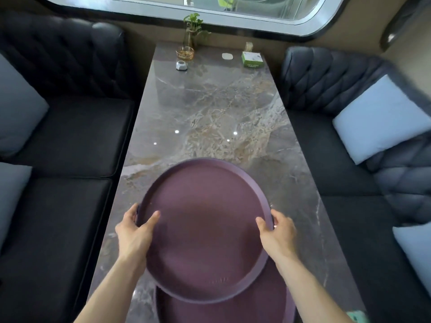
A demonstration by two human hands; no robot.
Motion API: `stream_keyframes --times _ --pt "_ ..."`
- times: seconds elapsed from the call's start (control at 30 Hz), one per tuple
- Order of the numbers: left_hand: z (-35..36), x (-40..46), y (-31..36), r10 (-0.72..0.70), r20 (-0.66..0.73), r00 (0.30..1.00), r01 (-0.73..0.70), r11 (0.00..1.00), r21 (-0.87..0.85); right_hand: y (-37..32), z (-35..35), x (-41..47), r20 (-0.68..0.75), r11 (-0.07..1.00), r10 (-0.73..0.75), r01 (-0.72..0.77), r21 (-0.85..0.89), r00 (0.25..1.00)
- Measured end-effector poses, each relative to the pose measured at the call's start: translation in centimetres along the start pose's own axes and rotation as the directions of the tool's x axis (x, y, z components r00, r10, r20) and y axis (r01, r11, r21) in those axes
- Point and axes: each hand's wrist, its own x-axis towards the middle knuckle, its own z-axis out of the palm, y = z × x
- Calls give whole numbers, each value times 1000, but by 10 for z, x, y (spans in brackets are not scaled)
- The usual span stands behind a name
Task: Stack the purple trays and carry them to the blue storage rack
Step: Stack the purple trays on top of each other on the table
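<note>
I had both hands on the upper purple tray (205, 231). My left hand (135, 234) held its left rim in a closed grip, thumb lying inside the tray and fingers curled under the edge. My right hand (277, 236) held the right rim the same way. The tray sat over the near half of the marble worktop (217, 108), its near edge overlapping a second purple tray (224, 311) lying on the worktop below. At the far end stood a plant in a glass vase (190, 36), a small white gadget (181, 65) and a green box (252, 59). Dark sofas (70, 136) flanked both sides.
</note>
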Motion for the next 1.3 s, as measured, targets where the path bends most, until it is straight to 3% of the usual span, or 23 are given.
stream_keyframes --times 0.17,0.4,0.57,0.83,1.13,1.3 --pt "-3 -41 -34 -49 56 997 43 993 112 58 -11 -51 -57 984 103 -110 -138 993" --pt "-6 -77 -76 -27 76 997 -9 903 430 106 -8 -87 -105 969 172 -188 -162 979" --pt "-4 -91 -78 27 51 998 -54 737 674 118 -6 -97 -137 967 186 -207 -152 973" --pt "3 -98 -79 136 109 985 -163 506 847 125 -1 -93 -141 967 183 -204 -153 973" --pt "14 -106 -104 228 127 965 -236 557 796 149 20 -90 -205 977 90 -126 -172 975" --pt "13 -100 -115 266 133 955 -268 579 770 159 48 -88 -236 935 -23 -63 -348 972"
